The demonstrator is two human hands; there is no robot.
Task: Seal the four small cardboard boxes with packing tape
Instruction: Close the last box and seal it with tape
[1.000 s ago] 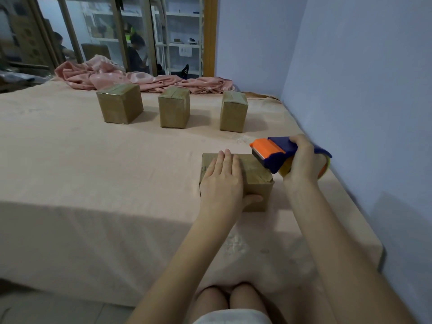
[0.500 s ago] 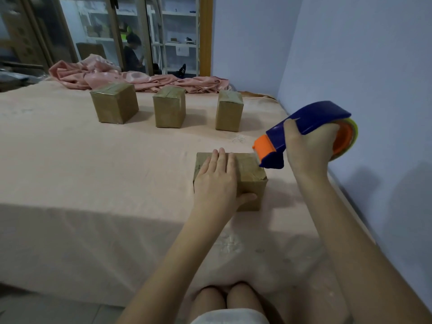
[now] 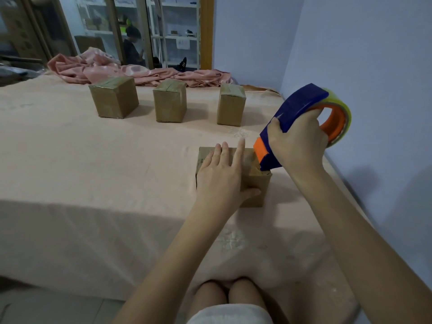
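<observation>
Seemingly three boxes point(image 3: 169, 104) along the counter's point(image 3: 70, 160) far edge are taped. The left hand point(image 3: 221, 176) presses the fourth box point(image 3: 253, 183) with flat fingers; the right hand point(image 3: 295, 141) grips the tape dispenser point(image 3: 301, 108) at its right edge.

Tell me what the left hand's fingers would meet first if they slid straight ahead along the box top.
Past the near box's far edge, the left hand would probably reach the crumpled clear tape scrap on the tablecloth, then the right-hand far box; depth is uncertain.
</observation>
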